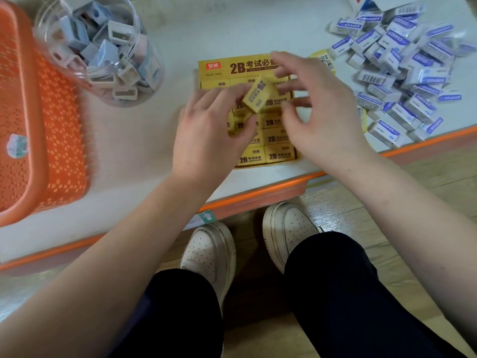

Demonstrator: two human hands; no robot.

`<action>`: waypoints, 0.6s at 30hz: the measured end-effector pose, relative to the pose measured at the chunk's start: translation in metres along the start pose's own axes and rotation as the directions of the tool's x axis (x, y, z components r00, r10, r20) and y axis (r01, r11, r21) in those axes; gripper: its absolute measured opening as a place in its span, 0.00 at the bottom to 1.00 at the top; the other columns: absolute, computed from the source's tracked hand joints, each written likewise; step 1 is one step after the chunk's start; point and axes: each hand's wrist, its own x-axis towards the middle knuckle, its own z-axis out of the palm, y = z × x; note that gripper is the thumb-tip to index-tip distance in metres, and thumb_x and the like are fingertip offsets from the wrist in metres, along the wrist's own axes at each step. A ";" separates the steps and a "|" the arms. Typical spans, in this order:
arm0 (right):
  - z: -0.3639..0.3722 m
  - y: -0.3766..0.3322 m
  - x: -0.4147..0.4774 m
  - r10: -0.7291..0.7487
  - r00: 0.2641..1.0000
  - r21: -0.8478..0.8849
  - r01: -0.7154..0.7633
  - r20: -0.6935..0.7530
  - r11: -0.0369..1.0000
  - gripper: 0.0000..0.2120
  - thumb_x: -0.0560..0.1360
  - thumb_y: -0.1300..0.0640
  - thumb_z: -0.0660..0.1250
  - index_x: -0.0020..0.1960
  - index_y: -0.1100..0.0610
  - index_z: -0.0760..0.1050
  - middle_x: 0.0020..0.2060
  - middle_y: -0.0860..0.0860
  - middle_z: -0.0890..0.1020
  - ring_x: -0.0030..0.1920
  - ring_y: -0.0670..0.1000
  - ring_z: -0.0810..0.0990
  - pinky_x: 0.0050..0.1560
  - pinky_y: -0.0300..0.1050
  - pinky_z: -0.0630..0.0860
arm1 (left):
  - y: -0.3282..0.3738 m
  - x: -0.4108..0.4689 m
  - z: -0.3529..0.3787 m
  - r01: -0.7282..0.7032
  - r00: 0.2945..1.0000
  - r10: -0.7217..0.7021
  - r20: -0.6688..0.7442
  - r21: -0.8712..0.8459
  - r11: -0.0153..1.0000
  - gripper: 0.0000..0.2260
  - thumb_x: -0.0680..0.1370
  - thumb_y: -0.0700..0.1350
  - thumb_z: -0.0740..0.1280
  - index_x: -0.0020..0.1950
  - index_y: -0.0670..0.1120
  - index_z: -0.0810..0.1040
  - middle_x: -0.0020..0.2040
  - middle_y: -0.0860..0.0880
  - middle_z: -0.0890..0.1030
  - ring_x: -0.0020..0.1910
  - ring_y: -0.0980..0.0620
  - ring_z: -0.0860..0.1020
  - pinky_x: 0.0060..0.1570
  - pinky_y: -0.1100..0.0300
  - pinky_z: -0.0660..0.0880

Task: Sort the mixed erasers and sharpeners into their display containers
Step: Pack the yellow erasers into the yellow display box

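A yellow eraser (pixel 257 96) hangs tilted over the yellow box (pixel 233 68), pinched at its lower left end by the left hand (pixel 214 130). The right hand (pixel 317 112) hovers just beside it with fingers spread and curled, holding nothing as far as I can see, though its fingertips are blurred. Below the eraser the box shows neat rows of like erasers, labels up, with what looks like a gap near the left hand (partly hidden, so I can't be sure).

To seat it well, I'd say level the eraser first, turn its label to match the neighbours, and lower it straight into the gap rather than sliding it across the tops. The right hand could steady the adjoining row so nothing lifts or skews.

The pile of blue-and-white erasers (pixel 402 78) lies well apart on the right, the jar of sharpeners (pixel 103 52) to the left, near the orange basket (pixel 33 130). A stray yellow one (pixel 324 59) peeks out behind the right hand, near the pile.
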 end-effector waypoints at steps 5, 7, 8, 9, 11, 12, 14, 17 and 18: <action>-0.018 0.037 0.024 0.157 0.982 -0.285 -0.181 -0.104 0.941 0.22 0.76 0.61 0.60 0.70 0.58 0.67 0.63 0.55 0.72 0.62 0.52 0.71 0.64 0.42 0.66 | -0.012 0.007 -0.001 0.116 0.991 -0.124 0.049 0.142 0.983 0.16 0.76 0.51 0.66 0.62 0.48 0.77 0.57 0.51 0.80 0.57 0.46 0.72 0.56 0.52 0.68; -0.018 0.048 0.030 0.218 0.976 -0.378 -0.211 -0.025 0.901 0.21 0.77 0.58 0.61 0.70 0.56 0.67 0.66 0.56 0.69 0.66 0.55 0.67 0.65 0.41 0.61 | -0.012 0.008 -0.001 0.153 0.986 -0.160 0.042 0.133 0.979 0.16 0.76 0.51 0.66 0.62 0.48 0.77 0.57 0.51 0.79 0.58 0.46 0.71 0.57 0.53 0.67; -0.018 0.051 0.031 0.217 0.976 -0.398 -0.198 0.003 0.896 0.20 0.77 0.57 0.61 0.69 0.56 0.68 0.65 0.56 0.69 0.66 0.56 0.67 0.65 0.41 0.61 | -0.011 0.008 -0.001 0.163 0.985 -0.169 0.044 0.127 0.978 0.16 0.76 0.51 0.66 0.62 0.49 0.77 0.57 0.51 0.79 0.58 0.46 0.71 0.57 0.53 0.67; -0.017 0.052 0.031 0.202 0.979 -0.398 -0.182 0.007 0.899 0.19 0.77 0.57 0.62 0.67 0.57 0.70 0.65 0.57 0.69 0.65 0.56 0.68 0.65 0.40 0.61 | -0.011 0.008 -0.001 0.167 0.983 -0.174 0.049 0.124 0.978 0.16 0.76 0.51 0.66 0.62 0.49 0.76 0.58 0.52 0.79 0.59 0.46 0.71 0.57 0.53 0.67; -0.015 0.052 0.028 0.197 0.979 -0.371 -0.199 -0.045 0.907 0.17 0.76 0.57 0.64 0.64 0.58 0.74 0.62 0.57 0.70 0.62 0.54 0.70 0.61 0.35 0.62 | -0.011 0.008 -0.002 0.168 0.982 -0.177 0.063 0.129 0.977 0.16 0.76 0.51 0.66 0.62 0.49 0.76 0.57 0.52 0.78 0.59 0.46 0.71 0.58 0.53 0.66; -0.015 0.052 0.026 0.210 0.975 -0.364 -0.222 -0.075 0.904 0.16 0.75 0.57 0.64 0.62 0.59 0.75 0.61 0.57 0.71 0.60 0.53 0.71 0.57 0.32 0.61 | -0.011 0.009 -0.002 0.167 0.982 -0.177 0.068 0.131 0.977 0.16 0.76 0.51 0.66 0.62 0.50 0.76 0.57 0.52 0.78 0.59 0.46 0.70 0.59 0.53 0.65; -0.015 0.054 0.024 0.217 0.968 -0.361 -0.248 -0.126 0.899 0.12 0.74 0.59 0.65 0.57 0.60 0.77 0.58 0.57 0.73 0.56 0.53 0.73 0.53 0.30 0.61 | -0.010 0.011 -0.002 0.171 0.980 -0.182 0.077 0.132 0.976 0.16 0.76 0.52 0.66 0.62 0.50 0.76 0.57 0.53 0.78 0.59 0.47 0.70 0.60 0.54 0.64; -0.014 0.049 0.017 0.201 0.949 -0.196 -0.251 -0.244 0.948 0.11 0.73 0.58 0.64 0.53 0.57 0.78 0.51 0.53 0.78 0.45 0.46 0.77 0.51 0.32 0.69 | -0.009 0.010 -0.003 0.182 0.978 -0.192 0.075 0.129 0.975 0.16 0.75 0.54 0.66 0.61 0.51 0.75 0.57 0.54 0.77 0.59 0.48 0.70 0.59 0.56 0.62; -0.014 0.044 0.014 0.211 0.935 -0.092 -0.246 -0.286 0.965 0.10 0.72 0.57 0.64 0.52 0.56 0.78 0.49 0.50 0.80 0.43 0.44 0.77 0.50 0.35 0.73 | -0.009 0.010 -0.003 0.183 0.978 -0.194 0.072 0.128 0.975 0.16 0.75 0.54 0.66 0.61 0.51 0.75 0.57 0.55 0.77 0.59 0.48 0.70 0.58 0.57 0.62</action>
